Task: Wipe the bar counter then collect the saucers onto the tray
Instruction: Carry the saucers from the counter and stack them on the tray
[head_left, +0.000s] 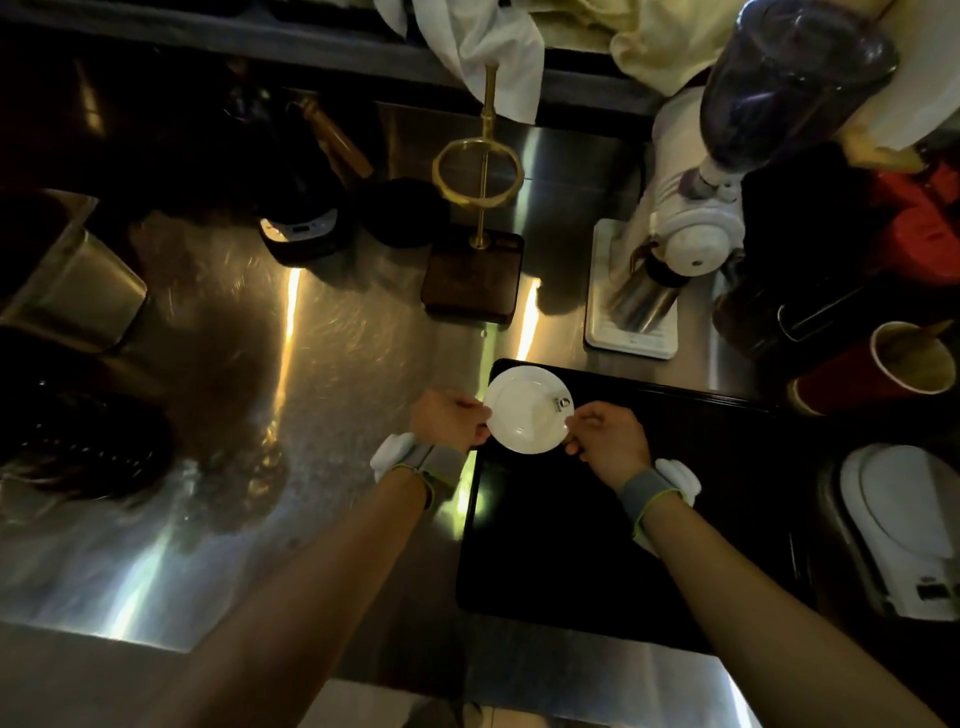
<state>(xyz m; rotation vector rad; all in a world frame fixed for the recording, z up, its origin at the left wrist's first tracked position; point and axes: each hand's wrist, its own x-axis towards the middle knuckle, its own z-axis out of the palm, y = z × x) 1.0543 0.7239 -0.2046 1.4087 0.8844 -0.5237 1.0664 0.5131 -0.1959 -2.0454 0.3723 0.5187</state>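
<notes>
A white saucer (527, 410) with a small printed mark near its far rim is over the far left corner of a black tray (561, 545). My left hand (449, 418) pinches its left rim and my right hand (608, 436) pinches its right rim. Whether the saucer rests on the tray or hovers just above it I cannot tell. The steel bar counter (249, 415) spreads to the left, shiny with streaked reflections. Both wrists wear grey bands with white pads.
A brass pour-over stand (478, 208) on a wooden base stands just beyond the tray. A white grinder (696, 228) over a white drip tray (631, 332) is at the right. A red cup (883, 369), a white scale (893, 530) and a steel bin (72, 280) ring the counter.
</notes>
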